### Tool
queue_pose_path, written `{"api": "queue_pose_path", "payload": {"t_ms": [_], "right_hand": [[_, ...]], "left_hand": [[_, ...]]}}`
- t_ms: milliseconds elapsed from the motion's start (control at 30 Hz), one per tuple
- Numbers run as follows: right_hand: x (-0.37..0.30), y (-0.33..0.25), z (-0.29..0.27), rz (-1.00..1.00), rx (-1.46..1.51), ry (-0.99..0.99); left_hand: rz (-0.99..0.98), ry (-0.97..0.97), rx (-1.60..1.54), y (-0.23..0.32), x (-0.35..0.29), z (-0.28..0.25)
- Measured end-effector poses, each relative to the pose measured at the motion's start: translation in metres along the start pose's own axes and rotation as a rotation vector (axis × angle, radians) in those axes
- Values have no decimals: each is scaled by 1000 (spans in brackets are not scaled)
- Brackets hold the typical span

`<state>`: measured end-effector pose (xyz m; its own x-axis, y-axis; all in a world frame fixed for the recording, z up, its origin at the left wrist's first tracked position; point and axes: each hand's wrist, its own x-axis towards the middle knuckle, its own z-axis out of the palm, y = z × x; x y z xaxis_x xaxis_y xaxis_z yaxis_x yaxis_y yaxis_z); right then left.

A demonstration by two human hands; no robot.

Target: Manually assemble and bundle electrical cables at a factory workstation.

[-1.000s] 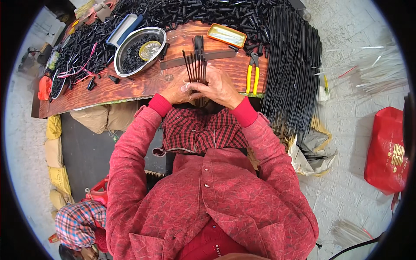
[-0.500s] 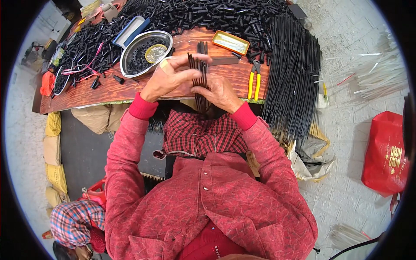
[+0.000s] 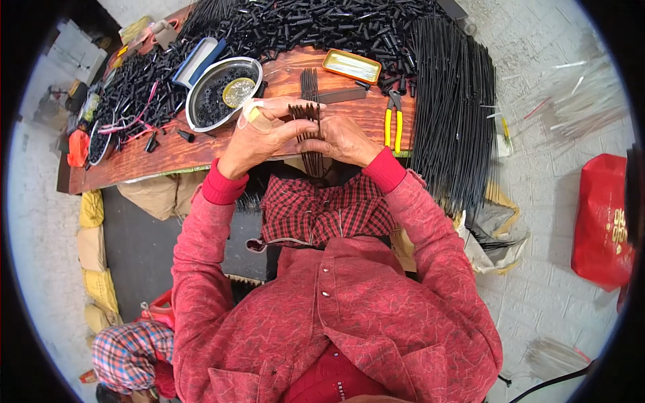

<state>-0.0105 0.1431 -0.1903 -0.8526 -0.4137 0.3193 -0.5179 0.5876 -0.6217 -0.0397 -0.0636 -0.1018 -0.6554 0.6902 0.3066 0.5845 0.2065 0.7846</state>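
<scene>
Fingers [image 3: 290, 127] of left hand [image 3: 259, 138] and right hand [image 3: 346, 138] pinch black rods [image 3: 304, 112] right of the metal bowl [image 3: 191, 113], and uneven pressure might splay them.

A: Counts on my remote feed?
B: Wearer's hands [image 3: 264, 138]: 2. Pliers [image 3: 388, 119]: 1. Tin [image 3: 348, 75]: 1. Blue case [image 3: 201, 62]: 1. Red bag [image 3: 601, 221]: 1. Held rods [image 3: 311, 162]: several, I can't count exactly.

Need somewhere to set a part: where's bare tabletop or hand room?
Bare red-brown wooden tabletop shows front-left, between the oval silver metal basin and near edge; between basin and rectangular gold tin; narrowly between right hand and yellow-handled pliers. Crowded: far side, heaped short black tubes; right, long thin black rods.
</scene>
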Motion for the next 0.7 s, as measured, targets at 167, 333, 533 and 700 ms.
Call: {"api": "queue_pose_path", "payload": {"t_ms": [167,333,533,700], "right_hand": [[3,-1,-4,24,-20,-79],[1,6,0,-38,31,-1],[2,9,6,-29,52,-15],[3,20,15,-78,-11,59]], "left_hand": [[240,49,182,-3,-2,7],[245,-6,212,-8,2,7],[146,2,92,-16,-3,8],[7,58,-168,3,2,11]]}}
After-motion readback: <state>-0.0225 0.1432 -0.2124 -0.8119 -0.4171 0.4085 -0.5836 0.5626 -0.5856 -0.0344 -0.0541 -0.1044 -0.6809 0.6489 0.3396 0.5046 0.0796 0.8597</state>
